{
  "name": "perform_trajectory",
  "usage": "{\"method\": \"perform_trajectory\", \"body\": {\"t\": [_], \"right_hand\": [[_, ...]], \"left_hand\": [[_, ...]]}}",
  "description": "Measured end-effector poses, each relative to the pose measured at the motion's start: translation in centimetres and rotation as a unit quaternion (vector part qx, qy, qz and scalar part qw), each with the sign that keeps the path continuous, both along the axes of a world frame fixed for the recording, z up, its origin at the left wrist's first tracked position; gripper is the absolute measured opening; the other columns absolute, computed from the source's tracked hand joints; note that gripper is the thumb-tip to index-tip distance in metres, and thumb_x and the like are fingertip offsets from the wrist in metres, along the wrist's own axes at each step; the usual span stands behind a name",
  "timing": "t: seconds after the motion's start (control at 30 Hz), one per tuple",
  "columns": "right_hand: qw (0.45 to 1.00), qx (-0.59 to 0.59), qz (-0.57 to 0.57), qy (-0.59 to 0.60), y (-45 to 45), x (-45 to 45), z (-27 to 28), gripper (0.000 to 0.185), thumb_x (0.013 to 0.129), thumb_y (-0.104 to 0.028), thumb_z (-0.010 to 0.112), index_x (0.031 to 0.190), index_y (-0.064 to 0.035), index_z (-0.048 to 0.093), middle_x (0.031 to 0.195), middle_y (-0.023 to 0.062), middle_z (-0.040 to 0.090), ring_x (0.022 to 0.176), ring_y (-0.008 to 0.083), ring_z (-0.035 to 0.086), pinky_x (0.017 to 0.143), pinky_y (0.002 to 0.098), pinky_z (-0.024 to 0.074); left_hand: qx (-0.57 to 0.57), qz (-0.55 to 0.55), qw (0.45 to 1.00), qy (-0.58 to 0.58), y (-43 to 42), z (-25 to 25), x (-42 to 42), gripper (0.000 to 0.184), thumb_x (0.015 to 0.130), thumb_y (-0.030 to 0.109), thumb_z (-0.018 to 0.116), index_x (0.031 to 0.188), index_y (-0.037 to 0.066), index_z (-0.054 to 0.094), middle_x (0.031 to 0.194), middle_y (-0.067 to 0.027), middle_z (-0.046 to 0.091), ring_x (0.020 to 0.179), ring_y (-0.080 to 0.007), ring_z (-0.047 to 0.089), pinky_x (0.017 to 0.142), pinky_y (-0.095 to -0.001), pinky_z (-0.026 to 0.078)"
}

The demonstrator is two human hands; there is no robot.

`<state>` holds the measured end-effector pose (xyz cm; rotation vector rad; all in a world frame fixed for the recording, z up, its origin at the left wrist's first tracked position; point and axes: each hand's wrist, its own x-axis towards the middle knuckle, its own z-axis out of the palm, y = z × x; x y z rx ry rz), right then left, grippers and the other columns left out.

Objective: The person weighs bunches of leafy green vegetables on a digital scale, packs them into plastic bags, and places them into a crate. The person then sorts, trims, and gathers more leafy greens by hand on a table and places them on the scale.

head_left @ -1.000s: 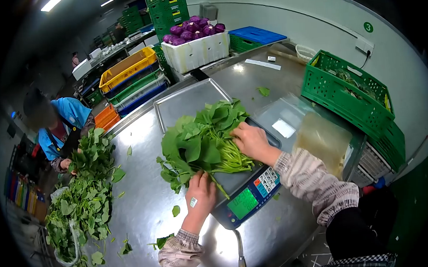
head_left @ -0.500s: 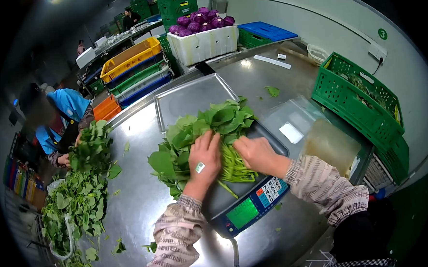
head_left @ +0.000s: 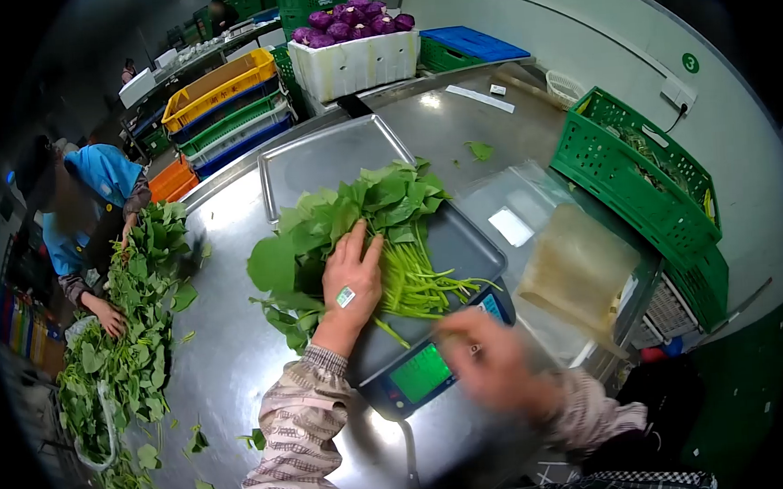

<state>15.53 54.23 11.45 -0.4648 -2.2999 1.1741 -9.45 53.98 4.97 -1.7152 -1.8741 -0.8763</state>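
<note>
A bunch of leafy greens [head_left: 389,196] with pale green stems lies on a digital scale [head_left: 475,240], leaves to the far left and stems toward the lower right. My left hand [head_left: 352,275] rests on top of the bunch, fingers stretched over leaves and stems, with a small white-and-green sticker on its back. My right hand [head_left: 490,359], smeared by motion, is apart from the bunch, over the scale's keypad side, and hides most of the keys. Its fingers are too blurred to read. The scale's green display [head_left: 420,373] is lit.
A metal tray [head_left: 325,164] lies behind the scale. Clear plastic bags [head_left: 579,270] and a green crate [head_left: 640,165] are at right. At left, a co-worker's hand [head_left: 107,317] touches a heap of greens [head_left: 136,346]. Purple cabbages [head_left: 353,21] fill a white box at the back.
My right hand has left the stems and moved down toward me, over the keypad side. My left hand stays on the bunch. The co-worker's nearer hand has come down onto the heap.
</note>
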Motion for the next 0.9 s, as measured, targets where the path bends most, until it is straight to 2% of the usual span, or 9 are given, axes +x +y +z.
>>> {"method": "perform_trajectory", "body": {"t": [0.17,0.23,0.27,0.37,0.47,0.63,0.77,0.8,0.9], "right_hand": [[0.916,0.162,0.238,0.278,-5.0,-5.7,3.2,0.031,0.081,-0.005,0.065,0.110,0.0056,0.059,0.109,0.0096,0.065,0.081,0.0197,0.064,0.073,0.0325,0.0512],[0.990,-0.066,0.035,0.123,-0.2,-3.9,2.7,0.023,0.080,-0.002,0.065,0.101,0.0051,0.062,0.091,0.0113,0.064,0.074,0.0188,0.063,0.068,0.0317,0.0513],[0.988,0.063,-0.097,0.104,2.8,-2.9,0.8,0.025,0.081,-0.002,0.064,0.105,0.0053,0.060,0.089,0.0120,0.062,0.076,0.0183,0.062,0.066,0.0288,0.0503],[0.937,0.293,-0.175,-0.080,7.8,-1.5,-3.4,0.039,0.086,-0.019,0.062,0.116,0.0046,0.055,0.098,0.0168,0.063,0.094,0.0305,0.060,0.083,0.0386,0.0468],[0.942,0.246,-0.140,-0.180,8.8,-2.4,-5.9,0.050,0.086,-0.033,0.060,0.119,0.0036,0.055,0.099,0.0184,0.063,0.096,0.0337,0.057,0.086,0.0430,0.0417],[0.956,0.193,-0.133,-0.177,7.9,-4.0,-5.8,0.044,0.085,-0.032,0.061,0.111,0.0028,0.058,0.094,0.0200,0.064,0.091,0.0370,0.060,0.082,0.0451,0.0454],[0.974,0.104,-0.141,-0.142,6.9,-4.8,-5.4,0.029,0.080,-0.023,0.064,0.098,0.0003,0.061,0.088,0.0217,0.064,0.083,0.0408,0.062,0.074,0.0467,0.0488],[0.978,0.091,-0.139,-0.123,6.6,-5.0,-5.7,0.028,0.080,-0.021,0.064,0.097,0.0004,0.061,0.088,0.0216,0.064,0.083,0.0407,0.062,0.074,0.0464,0.0488],[0.986,0.066,-0.119,-0.095,5.1,-4.8,-5.5,0.022,0.081,-0.015,0.062,0.097,0.0008,0.062,0.088,0.0211,0.064,0.081,0.0405,0.061,0.072,0.0454,0.0485]], "left_hand": [[0.021,-0.039,0.999,-0.004,-2.9,2.3,1.9,0.037,0.069,-0.005,0.061,0.105,0.001,0.062,0.122,-0.0189,0.054,0.105,-0.0346,0.056,0.086,-0.0419,0.048],[0.024,-0.061,0.998,-0.006,-4.6,2.9,1.8,0.037,0.067,-0.006,0.061,0.104,0.001,0.062,0.120,-0.0191,0.055,0.103,-0.0344,0.057,0.086,-0.0416,0.048],[0.021,-0.075,0.997,-0.006,-5.7,3.0,1.3,0.037,0.066,-0.007,0.061,0.103,0.000,0.061,0.119,-0.0189,0.056,0.102,-0.0348,0.057,0.085,-0.0416,0.048],[0.006,-0.103,0.995,-0.007,-7.3,2.9,0.6,0.039,0.065,-0.008,0.060,0.103,-0.001,0.061,0.116,-0.0177,0.057,0.102,-0.0349,0.057,0.085,-0.0417,0.049],[-0.110,-0.156,0.980,0.062,-7.1,4.0,0.4,0.060,0.062,-0.005,0.062,0.121,0.000,0.053,0.131,-0.0178,0.049,0.121,-0.0339,0.048,0.099,-0.0432,0.040],[-0.261,-0.212,0.929,0.154,-4.5,5.3,0.3,0.087,0.058,0.000,0.063,0.141,0.002,0.035,0.148,-0.0166,0.032,0.139,-0.0311,0.029,0.112,-0.0447,0.023],[-0.304,-0.249,0.900,0.190,-0.2,5.2,0.1,0.095,0.054,0.005,0.070,0.141,0.003,0.033,0.148,-0.0180,0.030,0.140,-0.0307,0.026,0.114,-0.0457,0.021],[-0.294,-0.283,0.891,0.202,0.7,4.4,-0.2,0.087,0.051,0.007,0.072,0.132,0.003,0.042,0.139,-0.0179,0.041,0.137,-0.0315,0.030,0.114,-0.0463,0.020],[-0.384,-0.343,0.843,0.159,2.2,3.3,-0.3,0.068,0.051,0.008,0.072,0.116,0.003,0.051,0.121,-0.0155,0.053,0.128,-0.0324,0.040,0.112,-0.0459,0.023]]}}
